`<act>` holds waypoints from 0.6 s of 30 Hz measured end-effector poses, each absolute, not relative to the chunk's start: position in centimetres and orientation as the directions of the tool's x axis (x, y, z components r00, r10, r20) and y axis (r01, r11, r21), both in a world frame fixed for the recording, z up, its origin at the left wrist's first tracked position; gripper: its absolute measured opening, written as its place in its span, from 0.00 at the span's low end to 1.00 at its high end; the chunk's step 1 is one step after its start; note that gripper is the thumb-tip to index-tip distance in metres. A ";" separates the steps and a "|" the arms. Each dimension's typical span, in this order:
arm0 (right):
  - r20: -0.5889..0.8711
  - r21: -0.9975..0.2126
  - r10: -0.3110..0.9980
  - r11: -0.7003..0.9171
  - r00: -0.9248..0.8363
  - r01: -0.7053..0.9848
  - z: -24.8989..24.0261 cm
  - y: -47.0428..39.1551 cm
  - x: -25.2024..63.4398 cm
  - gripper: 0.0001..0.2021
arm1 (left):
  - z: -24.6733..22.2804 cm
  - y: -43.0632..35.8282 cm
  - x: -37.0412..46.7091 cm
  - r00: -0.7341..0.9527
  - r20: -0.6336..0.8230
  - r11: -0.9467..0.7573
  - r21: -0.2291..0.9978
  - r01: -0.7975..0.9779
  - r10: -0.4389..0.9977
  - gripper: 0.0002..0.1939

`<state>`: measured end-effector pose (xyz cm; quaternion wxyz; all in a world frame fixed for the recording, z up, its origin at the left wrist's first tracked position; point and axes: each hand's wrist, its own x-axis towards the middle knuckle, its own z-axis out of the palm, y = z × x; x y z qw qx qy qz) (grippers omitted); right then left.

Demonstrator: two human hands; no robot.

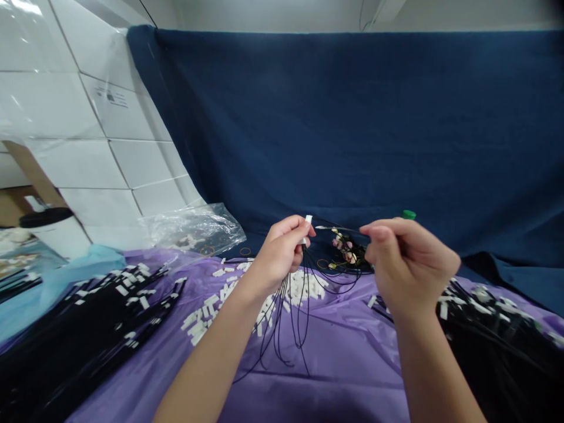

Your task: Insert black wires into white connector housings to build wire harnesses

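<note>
One clear bag (224, 222) shows pale bits (189, 241); left fingers (296, 235) hold a white tag (309, 219).

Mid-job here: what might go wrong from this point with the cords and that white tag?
Tangling: the black cords hang in loose loops below the left hand, so they might snag on one another.
Dropping: the white tag is small; if it slipped, it could get lost among the loose white tags on the purple cloth.
</note>
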<state>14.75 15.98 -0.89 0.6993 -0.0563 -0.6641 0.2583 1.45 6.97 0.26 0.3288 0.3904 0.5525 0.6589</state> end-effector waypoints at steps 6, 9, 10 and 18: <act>0.947 -0.305 0.300 0.952 -0.115 -0.028 -1.1 15.4 14.3 0.09 | 0.8 6.5 1.8 -0.483 0.106 -0.192 0.973 -0.132 0.869 0.08; 0.954 -0.293 0.295 0.955 -0.059 0.041 -1.3 15.5 14.1 0.09 | 0.9 6.3 1.7 -0.455 0.099 -0.196 0.966 -0.170 0.885 0.09; 0.957 -0.280 0.283 0.959 -0.059 0.049 -1.4 15.6 14.1 0.09 | 0.8 6.3 1.6 -0.443 0.098 -0.196 0.964 -0.182 0.891 0.09; 0.967 -0.245 0.246 0.969 -0.070 0.021 -1.4 15.6 14.2 0.10 | 0.6 6.2 1.5 -0.425 0.110 -0.217 0.953 -0.212 0.898 0.10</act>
